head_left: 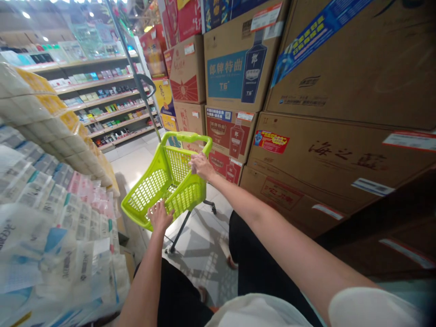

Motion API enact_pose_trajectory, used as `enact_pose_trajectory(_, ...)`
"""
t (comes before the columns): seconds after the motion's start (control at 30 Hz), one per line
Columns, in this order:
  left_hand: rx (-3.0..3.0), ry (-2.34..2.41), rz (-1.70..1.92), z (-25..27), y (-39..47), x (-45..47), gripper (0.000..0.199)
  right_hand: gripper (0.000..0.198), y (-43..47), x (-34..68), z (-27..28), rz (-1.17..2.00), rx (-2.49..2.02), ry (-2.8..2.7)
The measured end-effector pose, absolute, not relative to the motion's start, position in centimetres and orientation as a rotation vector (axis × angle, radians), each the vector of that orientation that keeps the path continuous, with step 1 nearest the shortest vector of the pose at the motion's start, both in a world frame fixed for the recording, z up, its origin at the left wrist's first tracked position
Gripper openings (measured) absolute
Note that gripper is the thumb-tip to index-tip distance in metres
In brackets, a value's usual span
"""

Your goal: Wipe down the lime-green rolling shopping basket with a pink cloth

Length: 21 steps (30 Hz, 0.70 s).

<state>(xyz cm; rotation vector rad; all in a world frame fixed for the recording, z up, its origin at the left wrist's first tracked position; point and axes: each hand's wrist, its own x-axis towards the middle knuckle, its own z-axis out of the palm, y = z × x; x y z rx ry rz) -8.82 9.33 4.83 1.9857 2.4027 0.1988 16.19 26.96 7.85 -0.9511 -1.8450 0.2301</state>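
Observation:
A lime-green shopping cart (185,200) with a perforated basket stands on grey legs and casters in front of me, turned at an angle. My right hand (202,167) is closed over the basket's rim on the right, near the handle. At the basket's near left edge is my left hand (160,216), its fingers spread apart over the rim; whether it presses on the plastic is hard to tell. Through the basket's holes I see pale floor, and no goods show inside.
Stacked cardboard cartons (340,159) rise along the right. Plastic-wrapped tissue packs (61,236) are piled on the left. A grey pole (131,63) slants down behind the cart, and stocked shelves (105,106) stand beyond. Pale floor tiles (139,154) run between the piles.

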Motion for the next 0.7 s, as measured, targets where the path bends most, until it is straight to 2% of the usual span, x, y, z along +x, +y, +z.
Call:
enact_pose_trajectory(0.13, 1.842, 2.518, 0.219, 4.7, 8.4, -9.8, 0.051, 0.017, 28.0, 16.3, 8.5, 0.241, -0.983, -1.75)
enact_pose_trajectory(0.4, 1.807, 2.557, 0.308, 3.6, 8.9, -5.8, 0.073, 0.025, 19.5, 6.1, 2.3, 0.136, -0.93, -1.94)
enact_pose_trajectory(0.57, 1.871, 2.459, 0.335, 4.1, 8.4, -7.6, 0.063, 0.047, 19.8, 9.3, 2.0, 0.142, -0.734, -2.085)
enact_pose_trajectory(0.7, 1.828, 2.439, 0.351, 5.2, 9.7, -7.7, 0.055, 0.05, 23.2, 13.5, 3.5, 0.171, -0.954, -1.745)
